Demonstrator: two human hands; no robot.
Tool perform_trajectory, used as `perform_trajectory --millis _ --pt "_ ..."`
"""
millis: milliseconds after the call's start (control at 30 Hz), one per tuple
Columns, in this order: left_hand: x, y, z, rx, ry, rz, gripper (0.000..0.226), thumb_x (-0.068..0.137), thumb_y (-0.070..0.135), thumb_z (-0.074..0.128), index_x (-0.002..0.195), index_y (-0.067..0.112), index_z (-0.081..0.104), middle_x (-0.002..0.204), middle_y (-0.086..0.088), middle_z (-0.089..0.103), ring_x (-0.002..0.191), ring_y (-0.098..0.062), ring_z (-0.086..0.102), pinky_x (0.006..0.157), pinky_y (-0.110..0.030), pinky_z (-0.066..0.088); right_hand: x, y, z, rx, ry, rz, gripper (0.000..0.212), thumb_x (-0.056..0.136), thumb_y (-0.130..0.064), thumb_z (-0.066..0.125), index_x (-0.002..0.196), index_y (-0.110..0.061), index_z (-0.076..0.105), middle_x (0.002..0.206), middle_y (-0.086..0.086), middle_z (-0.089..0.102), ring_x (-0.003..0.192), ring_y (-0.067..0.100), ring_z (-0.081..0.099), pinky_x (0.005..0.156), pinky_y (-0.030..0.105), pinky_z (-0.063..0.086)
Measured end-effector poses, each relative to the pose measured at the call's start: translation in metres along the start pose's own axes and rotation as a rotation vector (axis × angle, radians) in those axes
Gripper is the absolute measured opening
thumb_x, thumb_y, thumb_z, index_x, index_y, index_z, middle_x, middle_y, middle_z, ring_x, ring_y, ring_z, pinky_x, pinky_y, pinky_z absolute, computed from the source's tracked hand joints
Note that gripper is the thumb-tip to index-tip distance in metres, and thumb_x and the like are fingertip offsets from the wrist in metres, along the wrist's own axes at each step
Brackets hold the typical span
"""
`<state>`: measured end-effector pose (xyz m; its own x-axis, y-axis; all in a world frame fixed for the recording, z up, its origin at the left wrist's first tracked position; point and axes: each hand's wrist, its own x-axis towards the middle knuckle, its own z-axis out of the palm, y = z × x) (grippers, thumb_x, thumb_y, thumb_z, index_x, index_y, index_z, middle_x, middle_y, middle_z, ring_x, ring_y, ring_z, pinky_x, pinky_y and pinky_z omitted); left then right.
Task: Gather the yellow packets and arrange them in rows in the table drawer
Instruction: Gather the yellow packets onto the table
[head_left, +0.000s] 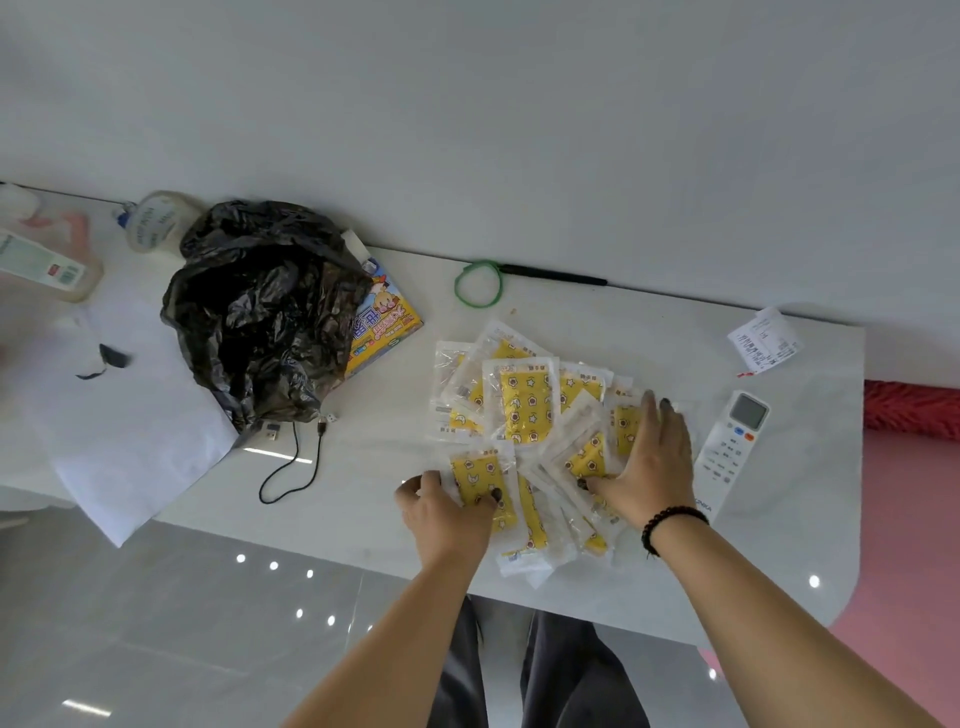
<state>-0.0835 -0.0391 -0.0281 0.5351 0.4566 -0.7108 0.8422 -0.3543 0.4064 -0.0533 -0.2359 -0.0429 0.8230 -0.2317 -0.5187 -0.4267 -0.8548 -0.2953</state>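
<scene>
Several yellow packets (524, 400) in clear wrappers, printed with stars and flowers, lie in a loose overlapping pile on the white table (395, 457), right of centre. My left hand (447, 512) pinches the near-left packet (475, 480) with thumb on top. My right hand (647, 467) lies flat with spread fingers over the right side of the pile, pressing on packets. A dark bead bracelet is on that wrist. No drawer is in view.
A crumpled black plastic bag (265, 306) covers part of a colourful box (384, 322). A black cable (291, 462), a green rubber band (478, 283), a black pen (550, 273), a receipt (763, 340), a white remote (730, 447), white paper (124, 431) and bottles (47, 260) lie around.
</scene>
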Motion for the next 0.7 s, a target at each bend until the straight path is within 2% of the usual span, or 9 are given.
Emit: perform_trajectory --millis 100,200,267,333,433,567,633,700 --pt "0.003 0.003 0.0 -0.054 0.001 -0.03 0.048 0.074 0.018 0.08 0.109 0.013 0.047 0.113 -0.005 0.048 0.096 -0.025 0.051 0.075 -0.028 0.041 0.007 0.002 -0.003 -0.057 -0.071 -0.01 0.123 0.064 -0.047 0.082 0.151 -0.013 0.003 0.153 0.011 0.019 0.143 0.03 0.014 0.114 0.044 0.03" --pt "0.001 0.008 -0.001 -0.131 0.009 -0.043 0.048 0.076 0.016 0.079 0.104 0.018 0.04 0.101 -0.001 0.053 0.087 -0.021 0.051 0.068 -0.027 0.042 0.002 -0.004 -0.004 -0.119 -0.028 -0.089 0.099 0.072 -0.054 0.071 0.147 -0.013 0.022 0.136 0.009 0.038 0.127 0.028 0.034 0.095 0.039 0.047" --pt "-0.002 0.01 0.001 -0.209 -0.008 -0.061 0.051 0.076 0.013 0.078 0.109 0.017 0.039 0.099 0.001 0.052 0.089 -0.021 0.053 0.07 -0.028 0.045 -0.008 -0.007 0.001 -0.139 0.003 -0.105 0.082 0.078 -0.057 0.062 0.141 -0.014 0.034 0.128 0.007 0.046 0.117 0.027 0.042 0.086 0.037 0.05" --pt "-0.005 0.011 0.005 -0.317 -0.051 -0.1 0.049 0.077 0.01 0.078 0.113 0.016 0.044 0.1 0.001 0.057 0.089 -0.021 0.057 0.073 -0.03 0.049 -0.017 -0.01 0.009 -0.175 0.023 -0.097 0.074 0.081 -0.055 0.059 0.138 -0.014 0.037 0.126 0.007 0.049 0.113 0.027 0.045 0.081 0.035 0.051" --pt "-0.009 0.008 0.01 -0.448 -0.111 -0.156 0.029 0.081 0.01 0.074 0.105 0.014 0.06 0.101 -0.004 0.068 0.087 -0.022 0.065 0.078 -0.037 0.056 -0.022 -0.014 0.014 -0.176 0.059 -0.096 0.076 0.082 -0.055 0.057 0.141 -0.013 0.033 0.127 0.01 0.047 0.112 0.029 0.045 0.077 0.036 0.052" --pt "-0.013 0.007 0.013 -0.577 -0.124 -0.164 0.017 0.085 0.007 0.07 0.096 0.018 0.063 0.094 -0.001 0.069 0.087 -0.02 0.066 0.08 -0.039 0.057 -0.026 -0.015 0.017 -0.297 -0.021 -0.15 0.101 0.075 -0.063 0.061 0.149 -0.013 0.014 0.135 0.011 0.034 0.118 0.03 0.04 0.08 0.032 0.054" --pt "-0.013 0.006 0.013 -0.597 -0.128 -0.163 0.017 0.086 0.008 0.068 0.092 0.022 0.061 0.094 0.001 0.069 0.089 -0.02 0.066 0.082 -0.04 0.057 -0.027 -0.015 0.016 -0.345 -0.036 -0.175 0.096 0.08 -0.057 0.059 0.15 -0.012 0.011 0.138 0.012 0.033 0.12 0.029 0.04 0.082 0.031 0.053" --pt "-0.014 0.004 0.011 -0.605 -0.143 -0.16 0.016 0.088 0.008 0.066 0.092 0.023 0.061 0.095 0.001 0.069 0.09 -0.02 0.067 0.081 -0.04 0.057 -0.025 -0.015 0.011 -0.311 -0.04 -0.182 0.083 0.087 -0.048 0.056 0.149 -0.014 0.014 0.136 0.011 0.037 0.118 0.028 0.042 0.081 0.032 0.052"
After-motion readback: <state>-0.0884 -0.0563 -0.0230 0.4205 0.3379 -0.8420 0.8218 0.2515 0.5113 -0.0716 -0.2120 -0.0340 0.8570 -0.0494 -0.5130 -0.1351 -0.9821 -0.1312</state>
